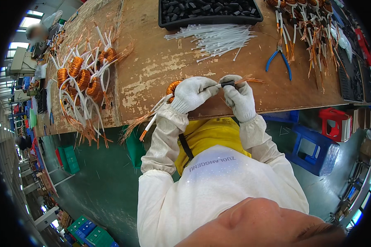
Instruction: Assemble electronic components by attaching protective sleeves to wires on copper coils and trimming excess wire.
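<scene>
Both hands wear white gloves and meet near the table's front edge. My left hand (192, 95) is closed, pinching a white-sleeved wire lead at its fingertips. Beside its wrist a toroidal copper coil (172, 88) shows partly, the rest hidden behind the glove. More of its white-sleeved leads (151, 122) with bare copper ends hang past the left sleeve. My right hand (242, 101) grips a small black block (227, 83), which sits around or against the lead; I cannot tell which. Loose copper strands (251, 80) stick out to the right beyond the right fingers.
Several copper coils (83, 79) with white leads are piled at left. White cable ties (218, 39) lie below a black tray (210, 21) of black pieces. Blue-handled pliers (279, 61) and more coils are at right. A blue stool (311, 150) stands below the table.
</scene>
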### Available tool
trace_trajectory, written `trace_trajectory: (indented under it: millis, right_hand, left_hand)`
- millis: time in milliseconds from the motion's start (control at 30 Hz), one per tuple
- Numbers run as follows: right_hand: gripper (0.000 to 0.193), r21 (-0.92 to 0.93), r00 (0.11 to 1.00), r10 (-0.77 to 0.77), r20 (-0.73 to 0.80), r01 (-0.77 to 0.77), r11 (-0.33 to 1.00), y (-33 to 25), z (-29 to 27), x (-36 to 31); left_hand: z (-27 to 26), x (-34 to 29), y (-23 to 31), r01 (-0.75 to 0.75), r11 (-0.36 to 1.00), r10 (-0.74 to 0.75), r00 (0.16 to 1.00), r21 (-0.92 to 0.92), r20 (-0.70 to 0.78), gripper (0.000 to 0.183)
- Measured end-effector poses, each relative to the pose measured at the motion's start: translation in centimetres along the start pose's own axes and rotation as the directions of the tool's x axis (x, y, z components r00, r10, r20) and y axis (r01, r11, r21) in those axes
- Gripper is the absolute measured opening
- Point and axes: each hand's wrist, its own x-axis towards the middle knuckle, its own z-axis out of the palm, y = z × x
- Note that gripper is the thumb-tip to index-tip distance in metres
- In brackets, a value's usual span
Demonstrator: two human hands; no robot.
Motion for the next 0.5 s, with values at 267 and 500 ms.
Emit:
trace_trajectory:
  millis: [267, 500]
  right_hand:
    - [0.023, 0.018, 0.996, -0.077, -0.035, 0.078, 0.997, 1.2, 1.3, 0.5]
    - [0.027, 0.058, 0.999, -0.026, -0.032, 0.028, 0.998, 0.2, 0.6, 0.3]
  left_hand:
    - [-0.2, 0.2, 0.3, 0.029, 0.999, -0.028, 0.999, -0.026, 0.040, 0.025]
    - [0.4, 0.2, 0.1, 0.075, 0.997, -0.075, 0.997, 0.001, 0.020, 0.026]
